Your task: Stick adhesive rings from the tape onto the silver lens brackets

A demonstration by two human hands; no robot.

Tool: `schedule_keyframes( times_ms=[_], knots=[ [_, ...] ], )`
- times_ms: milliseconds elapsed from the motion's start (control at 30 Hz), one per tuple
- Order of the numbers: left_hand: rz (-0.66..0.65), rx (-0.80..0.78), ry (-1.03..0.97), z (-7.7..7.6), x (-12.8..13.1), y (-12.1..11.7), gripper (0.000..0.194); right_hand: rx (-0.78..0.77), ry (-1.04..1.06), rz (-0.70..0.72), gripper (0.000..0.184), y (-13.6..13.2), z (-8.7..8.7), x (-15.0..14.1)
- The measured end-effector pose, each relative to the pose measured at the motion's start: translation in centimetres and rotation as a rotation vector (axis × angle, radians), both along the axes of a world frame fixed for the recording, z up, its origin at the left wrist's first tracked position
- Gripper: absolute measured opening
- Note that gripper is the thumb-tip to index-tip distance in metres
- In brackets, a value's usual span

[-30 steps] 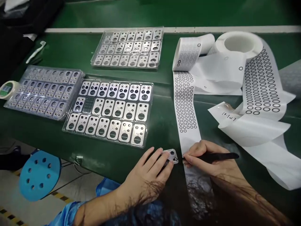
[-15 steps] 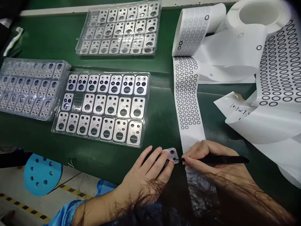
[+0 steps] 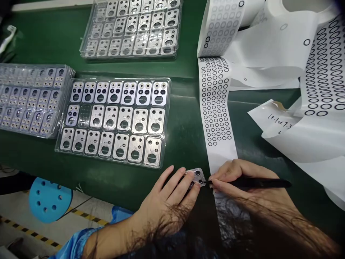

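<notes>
**One camera plate under the tweezers, most of the tray not yet ringed**

The green desk carries three clear trays of metal camera plates. In the nearest tray the top row and the first plate of the middle row show dark rings in their holes; the rest look bare, and one middle-row pocket stands empty. By that count roughly a third of this tray seems done. The white liner strip of black ring stickers runs down to the desk edge, its lower end already picked bare. The left hand presses flat on a single camera plate beside the strip. The right hand pinches black tweezers, tip touching the plate.
</notes>
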State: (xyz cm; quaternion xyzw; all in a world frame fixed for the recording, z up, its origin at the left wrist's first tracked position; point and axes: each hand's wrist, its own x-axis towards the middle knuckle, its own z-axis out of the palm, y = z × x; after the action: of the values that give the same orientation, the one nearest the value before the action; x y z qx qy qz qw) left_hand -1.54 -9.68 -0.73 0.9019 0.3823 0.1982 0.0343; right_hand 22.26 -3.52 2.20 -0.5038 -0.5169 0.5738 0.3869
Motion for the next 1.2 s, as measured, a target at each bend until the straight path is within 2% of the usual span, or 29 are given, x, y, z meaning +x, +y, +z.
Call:
schedule_keyframes(
  times_ms=[133,467,667,900,1033,1200],
  knots=[
    [0.005,-0.006,0.01,0.2,0.0,0.0,0.041,-0.021,-0.028,-0.023,0.023,0.2,0.7,-0.2],
    [0.007,-0.005,0.015,0.4,0.1,0.1,0.039,-0.019,-0.028,-0.018,0.025,0.1,0.3,-0.2],
    [0.006,-0.008,0.019,0.6,0.2,0.2,0.04,0.022,-0.02,0.014,0.032,0.0,0.2,-0.1],
    [0.03,-0.004,0.011,0.6,0.3,0.4,0.042,0.259,-0.014,0.063,0.021,-1.2,-1.6,0.3],
    [0.031,-0.006,0.022,0.4,0.2,0.4,0.045,0.431,-0.123,0.074,0.018,-1.8,-1.4,0.5],
    [0.025,0.016,0.027,0.3,0.2,0.4,0.045,0.492,-0.208,0.005,0.018,-1.8,-1.0,0.8]
  ],
)
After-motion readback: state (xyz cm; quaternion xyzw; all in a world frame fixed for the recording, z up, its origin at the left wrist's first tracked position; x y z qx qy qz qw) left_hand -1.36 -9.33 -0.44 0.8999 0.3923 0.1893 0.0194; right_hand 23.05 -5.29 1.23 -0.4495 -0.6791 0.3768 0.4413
